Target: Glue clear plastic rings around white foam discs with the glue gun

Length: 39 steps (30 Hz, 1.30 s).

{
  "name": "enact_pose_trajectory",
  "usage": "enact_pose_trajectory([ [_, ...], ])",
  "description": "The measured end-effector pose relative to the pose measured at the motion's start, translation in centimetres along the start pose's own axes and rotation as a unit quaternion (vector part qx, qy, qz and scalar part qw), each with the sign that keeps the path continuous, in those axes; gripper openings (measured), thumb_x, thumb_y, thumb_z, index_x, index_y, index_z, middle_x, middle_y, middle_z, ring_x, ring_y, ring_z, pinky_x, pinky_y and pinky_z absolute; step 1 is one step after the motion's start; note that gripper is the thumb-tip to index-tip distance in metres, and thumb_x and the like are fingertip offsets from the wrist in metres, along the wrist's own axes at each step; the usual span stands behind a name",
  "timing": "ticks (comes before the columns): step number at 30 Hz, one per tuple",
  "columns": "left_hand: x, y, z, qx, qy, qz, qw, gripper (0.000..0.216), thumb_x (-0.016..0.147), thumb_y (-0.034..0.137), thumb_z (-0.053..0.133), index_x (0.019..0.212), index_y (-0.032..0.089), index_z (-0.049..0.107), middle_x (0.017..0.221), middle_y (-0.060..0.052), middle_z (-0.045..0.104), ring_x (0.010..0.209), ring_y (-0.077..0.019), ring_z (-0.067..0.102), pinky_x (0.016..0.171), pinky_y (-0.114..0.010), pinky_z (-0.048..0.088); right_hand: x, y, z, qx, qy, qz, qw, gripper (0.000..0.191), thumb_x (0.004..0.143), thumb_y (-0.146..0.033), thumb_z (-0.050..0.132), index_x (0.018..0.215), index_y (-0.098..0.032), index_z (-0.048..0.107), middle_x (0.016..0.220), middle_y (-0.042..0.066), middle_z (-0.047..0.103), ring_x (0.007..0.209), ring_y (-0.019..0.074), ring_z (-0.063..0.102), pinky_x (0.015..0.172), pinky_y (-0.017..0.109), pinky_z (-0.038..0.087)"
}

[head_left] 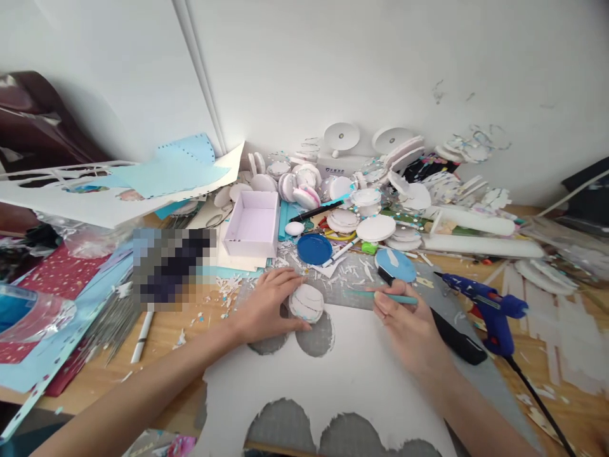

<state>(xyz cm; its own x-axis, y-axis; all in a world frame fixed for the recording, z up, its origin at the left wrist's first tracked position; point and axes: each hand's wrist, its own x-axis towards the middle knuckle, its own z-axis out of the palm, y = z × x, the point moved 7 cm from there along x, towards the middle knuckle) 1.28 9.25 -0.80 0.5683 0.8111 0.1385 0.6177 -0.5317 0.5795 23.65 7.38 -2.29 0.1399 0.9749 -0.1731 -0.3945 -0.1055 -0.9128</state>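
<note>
Two bare hands meet over a cluttered worktop (194,310). The left hand (270,303) holds a small white disc (307,303) by its edge, thumb below and fingers curled over the far side. The disc sits near the middle of the view, above round holes in a large white sheet (366,368) that lies partly on a grey cutting mat (346,263). The right hand (402,317) pinches a slim teal tool (391,296) between thumb and fingers, its thin tip pointing left, near the disc but apart from it; whether the tip is a blade or a brush cannot be told.

Handling this well probably means gripping the disc firmly but lightly by its rim, turning it with the left fingers, and keeping those fingertips out of the tool's path. Short, gentle strokes would suit so thin a tip.

Behind the hands are a blue lid (314,249), a pale purple box (253,221) and heaped white discs; a blue glue gun (495,308) lies to the right. A white carton (353,166) by the wall bears small dark writing, too tiny to read.
</note>
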Motion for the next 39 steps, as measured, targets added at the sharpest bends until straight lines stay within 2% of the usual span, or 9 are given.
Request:
enact_pose_trajectory([
  [4,-0.6,-0.6,-0.2,0.037,-0.013,-0.002,0.999,0.109,0.062,0.058,0.077,0.147,0.015,0.024,0.15,-0.02,0.033,0.138,-0.0383,0.026,0.112,-0.056,0.022,-0.7,0.3,0.2,0.016,-0.004,0.031,0.999,0.033,0.062,-0.027,0.083,0.069,-0.021,0.051,0.067,-0.005,0.053,0.06,0.0074,0.045,0.061,0.021,0.036],
  [7,-1.3,0.4,-2.0,0.034,0.042,0.017,0.998,0.116,0.061,0.058,0.078,0.149,0.016,0.015,0.152,-0.022,0.025,0.139,-0.0387,0.022,0.111,-0.055,0.023,-1.1,0.2,0.5,0.017,-0.006,0.034,0.999,0.034,0.062,-0.028,0.082,0.068,-0.02,0.05,0.067,-0.005,0.053,0.06,0.0072,0.044,0.061,0.021,0.036],
  [10,-2.1,2.3,-4.5,0.0,0.174,0.018,0.985,0.069,0.076,0.036,0.072,0.134,0.015,0.042,0.132,-0.018,0.049,0.122,-0.0302,0.046,0.1,-0.044,0.04,-1.5,0.2,0.9,0.021,-0.01,0.035,0.999,0.035,0.062,-0.029,0.082,0.068,-0.02,0.049,0.072,-0.004,0.056,0.06,0.0071,0.044,0.061,0.021,0.037],
  [11,-2.5,3.2,-5.3,-0.005,0.23,0.023,0.973,0.044,0.079,0.028,0.068,0.119,0.015,0.054,0.111,-0.014,0.059,0.104,-0.0245,0.055,0.088,-0.037,0.046,-1.6,0.2,1.1,0.024,-0.013,0.035,0.999,0.035,0.062,-0.029,0.082,0.068,-0.02,0.049,0.073,-0.003,0.057,0.061,0.0074,0.045,0.062,0.021,0.037],
  [13,-3.0,5.0,-5.5,-0.022,0.283,0.047,0.958,0.008,0.082,0.016,0.062,0.09,0.015,0.061,0.071,-0.002,0.058,0.066,-0.0136,0.054,0.063,-0.025,0.044,-1.8,0.2,1.3,0.026,-0.019,0.032,0.999,0.034,0.063,-0.029,0.082,0.068,-0.02,0.049,0.073,-0.004,0.057,0.063,0.0078,0.047,0.063,0.021,0.038],
  [17,-2.4,5.9,-2.4,-0.153,0.19,0.015,0.97,0.014,0.086,0.016,0.056,0.075,0.012,0.063,0.049,0.005,0.045,0.042,-0.0061,0.034,0.042,-0.019,0.029,-2.3,0.3,1.6,0.019,-0.034,0.022,0.999,0.032,0.066,-0.027,0.08,0.069,-0.021,0.05,0.072,-0.004,0.056,0.068,0.0092,0.053,0.067,0.022,0.04],
  [23,-2.4,3.4,1.1,-0.339,0.073,-0.136,0.928,0.021,0.085,0.03,0.06,0.09,0.012,0.071,0.049,0.007,0.037,0.044,-0.0066,0.03,0.042,-0.018,0.025,-3.0,1.2,2.5,-0.005,-0.072,0.03,0.997,0.026,0.072,-0.027,0.076,0.072,-0.022,0.05,0.08,-0.003,0.059,0.084,0.0156,0.062,0.075,0.027,0.044],
  [29,-2.7,2.4,2.0,-0.411,0.052,-0.189,0.89,0.026,0.082,0.036,0.063,0.087,0.011,0.07,0.05,0.007,0.035,0.047,-0.0069,0.028,0.044,-0.02,0.022,-3.2,2.1,3.0,-0.016,-0.096,0.035,0.995,0.023,0.075,-0.026,0.074,0.074,-0.023,0.051,0.079,-0.003,0.061,0.084,0.015,0.064,0.076,0.027,0.046],
  [39,-2.5,2.5,1.5,-0.428,0.045,-0.184,0.884,0.026,0.086,0.035,0.058,0.091,0.013,0.071,0.054,0.003,0.042,0.05,-0.0089,0.032,0.046,-0.021,0.025,-2.6,0.8,1.7,-0.031,-0.075,-0.039,0.996,0.017,0.077,-0.022,0.072,0.077,-0.025,0.055,0.081,-0.001,0.063,0.085,0.0152,0.064,0.08,0.03,0.049],
])
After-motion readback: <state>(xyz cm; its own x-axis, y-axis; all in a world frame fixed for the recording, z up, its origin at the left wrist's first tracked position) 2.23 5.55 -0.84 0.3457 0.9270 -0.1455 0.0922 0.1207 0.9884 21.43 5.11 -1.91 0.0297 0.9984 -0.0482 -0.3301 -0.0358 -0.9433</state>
